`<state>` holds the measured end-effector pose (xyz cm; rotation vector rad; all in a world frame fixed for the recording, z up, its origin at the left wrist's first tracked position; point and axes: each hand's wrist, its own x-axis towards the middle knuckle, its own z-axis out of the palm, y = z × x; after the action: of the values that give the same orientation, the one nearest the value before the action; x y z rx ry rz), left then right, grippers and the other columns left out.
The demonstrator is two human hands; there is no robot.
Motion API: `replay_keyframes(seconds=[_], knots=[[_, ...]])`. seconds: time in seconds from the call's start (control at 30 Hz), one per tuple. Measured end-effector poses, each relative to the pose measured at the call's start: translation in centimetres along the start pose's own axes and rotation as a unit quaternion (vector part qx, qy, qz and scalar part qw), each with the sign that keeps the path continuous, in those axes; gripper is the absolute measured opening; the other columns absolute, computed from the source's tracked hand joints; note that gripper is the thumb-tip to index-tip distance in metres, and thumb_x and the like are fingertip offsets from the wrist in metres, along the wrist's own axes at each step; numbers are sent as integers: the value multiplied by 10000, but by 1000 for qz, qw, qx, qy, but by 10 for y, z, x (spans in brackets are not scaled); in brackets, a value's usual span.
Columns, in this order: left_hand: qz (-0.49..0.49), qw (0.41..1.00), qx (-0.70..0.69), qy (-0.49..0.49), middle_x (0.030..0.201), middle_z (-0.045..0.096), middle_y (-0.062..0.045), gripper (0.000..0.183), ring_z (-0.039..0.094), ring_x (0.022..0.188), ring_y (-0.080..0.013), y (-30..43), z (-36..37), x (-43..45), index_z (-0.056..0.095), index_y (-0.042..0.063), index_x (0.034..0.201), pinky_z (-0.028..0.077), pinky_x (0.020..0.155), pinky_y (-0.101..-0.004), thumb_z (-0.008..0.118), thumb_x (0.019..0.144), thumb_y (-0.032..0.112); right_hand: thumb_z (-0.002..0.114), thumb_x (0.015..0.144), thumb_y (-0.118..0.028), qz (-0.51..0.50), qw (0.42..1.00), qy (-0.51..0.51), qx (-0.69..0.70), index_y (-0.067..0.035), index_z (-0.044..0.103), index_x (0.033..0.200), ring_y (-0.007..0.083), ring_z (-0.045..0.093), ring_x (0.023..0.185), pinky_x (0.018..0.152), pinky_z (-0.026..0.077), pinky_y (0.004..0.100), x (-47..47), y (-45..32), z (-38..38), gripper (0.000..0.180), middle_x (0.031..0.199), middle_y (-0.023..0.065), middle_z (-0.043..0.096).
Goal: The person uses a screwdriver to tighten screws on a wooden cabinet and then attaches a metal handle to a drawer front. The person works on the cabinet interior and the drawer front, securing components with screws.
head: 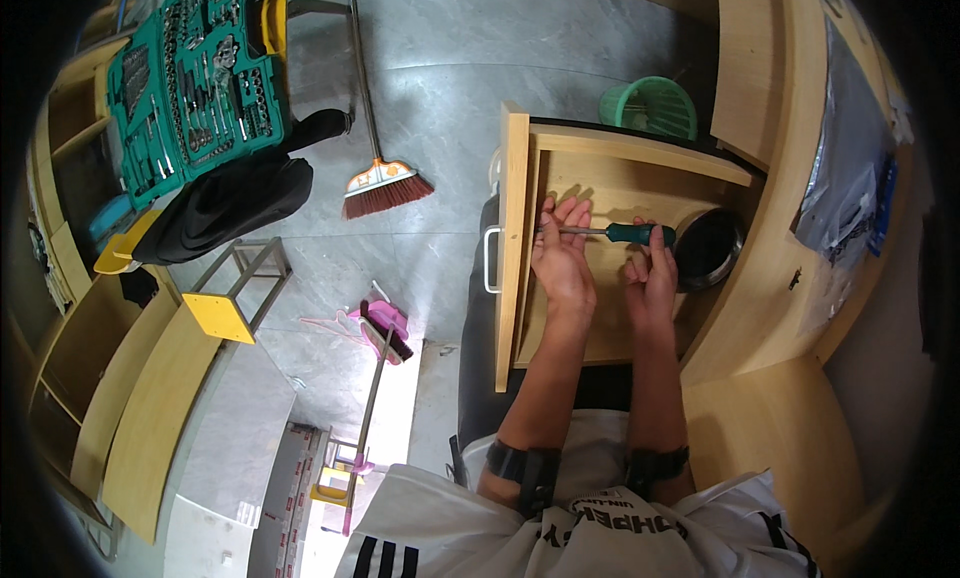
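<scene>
Inside a pulled-out wooden drawer (pixel 585 176), a screwdriver (pixel 628 233) with a dark green handle lies level, its shaft pointing at the inner side of the drawer front (pixel 513 248). My right hand (pixel 651 270) grips the handle, with the thumb along its end. My left hand (pixel 562 259) steadies the shaft near the tip, thumb over it and fingers partly spread behind. The tip is hidden by the left hand. On the front's outer face is a white bar handle (pixel 491 260). A round, dark metal-rimmed dish (pixel 709 249) sits in the drawer, just right of my right hand.
A green basket (pixel 649 106) stands beyond the drawer. Plastic-wrapped material (pixel 844 150) lies on the desktop at right. Leftward are a broom (pixel 386 188), a pink dustpan (pixel 390 315), a yellow-topped stool (pixel 219 317) and an open green tool case (pixel 199 75) on a chair.
</scene>
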<state>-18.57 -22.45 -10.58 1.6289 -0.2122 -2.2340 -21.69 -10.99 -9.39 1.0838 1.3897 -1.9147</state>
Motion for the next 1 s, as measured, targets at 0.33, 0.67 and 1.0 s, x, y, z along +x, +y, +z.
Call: replay_keyframes(seconds=[0.33,0.67,1.0], knots=[[1,1000,24,16,1132,591,-162,364,607,1039,-259,1,3,-1,431,-13,1267,483,924,-352,396,1024,254,502,984,-324,17,997,31,74,-70,519,1144,67,430,575,556,388,219,-2,3,9,301,1183,42,604],[-1,1000,20,17,1192,572,-165,366,591,1079,-269,0,3,0,418,-19,1276,483,926,-349,366,1031,248,559,961,-316,4,996,13,87,-116,555,1110,35,368,549,538,328,192,-3,6,9,249,1089,11,625],[-6,999,9,44,1129,599,-172,351,614,1037,-265,0,7,1,442,-16,1257,466,950,-355,385,1028,243,517,980,-319,10,996,17,90,-84,574,1048,42,342,528,495,291,200,1,5,3,251,783,-27,516]])
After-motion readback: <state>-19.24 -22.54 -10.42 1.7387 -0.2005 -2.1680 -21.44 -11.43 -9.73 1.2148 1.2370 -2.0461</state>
